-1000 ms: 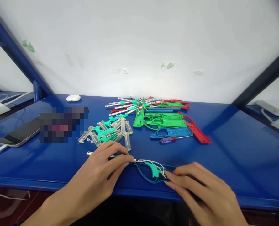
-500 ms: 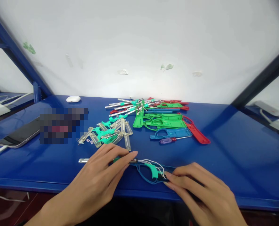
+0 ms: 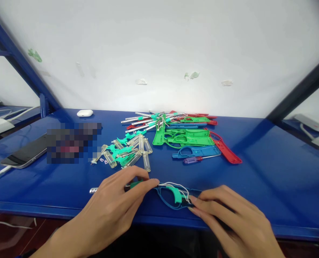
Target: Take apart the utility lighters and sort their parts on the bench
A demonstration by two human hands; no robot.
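Between my hands lies a blue lighter handle shell [image 3: 165, 203] with a finger loop, near the table's front edge. A teal trigger [image 3: 178, 195] sits in it, and white wires [image 3: 183, 186] curve above. My left hand [image 3: 119, 204] pinches the metal lighter tube [image 3: 93, 190] near the shell's front end. The tube's tip shows left of the hand; its middle is hidden. My right hand [image 3: 229, 211] is closed on the rear of the shell, its thumb and fingertips beside the trigger and wire ends. The shell's back end is hidden under that hand.
Clear fuel tanks with teal triggers [image 3: 127, 152] lie in a pile behind my left hand. Metal tubes [image 3: 138, 118], green shells [image 3: 194, 138], a red shell [image 3: 226, 150] and a purple screwdriver [image 3: 193, 160] lie further back. A phone [image 3: 27, 152] and white earbud case [image 3: 84, 113] are left.
My left thumb and fingertips have shifted slightly right over the tube's inner end, covering it. Less of the tube's tip shows at the left. My right hand stays nearly still.
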